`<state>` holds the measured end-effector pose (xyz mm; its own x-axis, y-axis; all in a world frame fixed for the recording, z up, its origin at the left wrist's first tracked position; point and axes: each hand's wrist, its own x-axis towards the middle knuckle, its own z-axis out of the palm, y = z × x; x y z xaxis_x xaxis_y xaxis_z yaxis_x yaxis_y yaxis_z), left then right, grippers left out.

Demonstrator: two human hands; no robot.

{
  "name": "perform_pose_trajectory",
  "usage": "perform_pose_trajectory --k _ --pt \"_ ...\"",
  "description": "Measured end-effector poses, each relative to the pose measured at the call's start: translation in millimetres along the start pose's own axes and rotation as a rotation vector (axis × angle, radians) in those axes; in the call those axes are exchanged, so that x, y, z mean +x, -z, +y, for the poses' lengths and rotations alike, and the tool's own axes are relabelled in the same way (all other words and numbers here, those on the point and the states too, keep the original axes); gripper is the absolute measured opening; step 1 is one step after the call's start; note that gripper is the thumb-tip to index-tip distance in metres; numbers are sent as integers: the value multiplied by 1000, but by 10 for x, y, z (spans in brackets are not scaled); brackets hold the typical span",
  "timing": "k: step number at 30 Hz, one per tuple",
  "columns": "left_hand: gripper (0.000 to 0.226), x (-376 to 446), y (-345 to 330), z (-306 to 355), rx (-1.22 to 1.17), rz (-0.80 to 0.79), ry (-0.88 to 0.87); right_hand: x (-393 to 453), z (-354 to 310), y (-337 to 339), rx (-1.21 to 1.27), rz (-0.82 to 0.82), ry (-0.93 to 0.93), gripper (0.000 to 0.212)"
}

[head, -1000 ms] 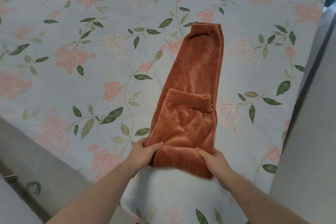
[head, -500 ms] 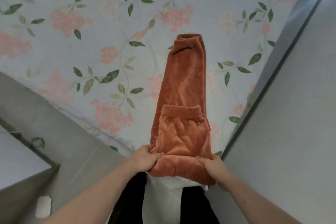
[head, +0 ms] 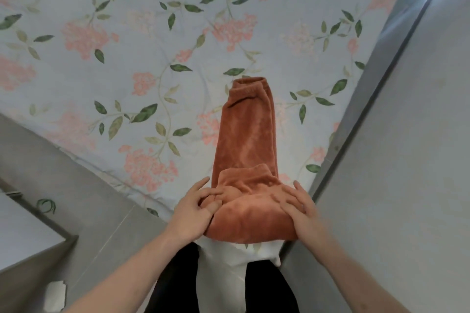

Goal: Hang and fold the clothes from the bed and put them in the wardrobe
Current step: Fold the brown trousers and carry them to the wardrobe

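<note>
Right — the rust-orange plush trousers point(head: 245, 150), part-folded, lie at the near edge of the floral-print bed sheet point(head: 101, 58), long axis straight away from the person. Left hand point(head: 195, 207) pinches the near fold's left side; right hand point(head: 298, 207) lies spread on its right — equally near. Grey wall panel point(head: 407, 160) crowds the right; open sheet beyond.

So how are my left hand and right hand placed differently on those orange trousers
The left hand sits at the left edge of the orange trousers, fingers bent and digging into the fold. The right hand lies on top near the right edge, fingers spread and fairly straight, pressing the fabric. Both rest on the doubled near end, at the edge of the bed.
</note>
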<state>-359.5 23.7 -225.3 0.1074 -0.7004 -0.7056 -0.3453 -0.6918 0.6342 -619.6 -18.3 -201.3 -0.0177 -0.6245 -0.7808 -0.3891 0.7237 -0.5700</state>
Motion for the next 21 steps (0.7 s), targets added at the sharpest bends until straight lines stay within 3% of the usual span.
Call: perform_pose_trajectory --k 3,9,13,18,21 --pt "16 378 206 388 -223 5 63 333 -421 72 121 0 -36 18" --pt "30 1279 464 953 -663 60 192 1136 -1074 178 600 70 -167 30" --pt "50 1843 558 1168 -595 52 164 1638 -1490 166 586 45 -138 50" --pt "79 2408 556 1332 -490 123 134 2094 -1859 79 482 -11 4 21" --pt "97 2618 489 1203 -271 157 156 2325 -1785 -6 385 33 35 24"
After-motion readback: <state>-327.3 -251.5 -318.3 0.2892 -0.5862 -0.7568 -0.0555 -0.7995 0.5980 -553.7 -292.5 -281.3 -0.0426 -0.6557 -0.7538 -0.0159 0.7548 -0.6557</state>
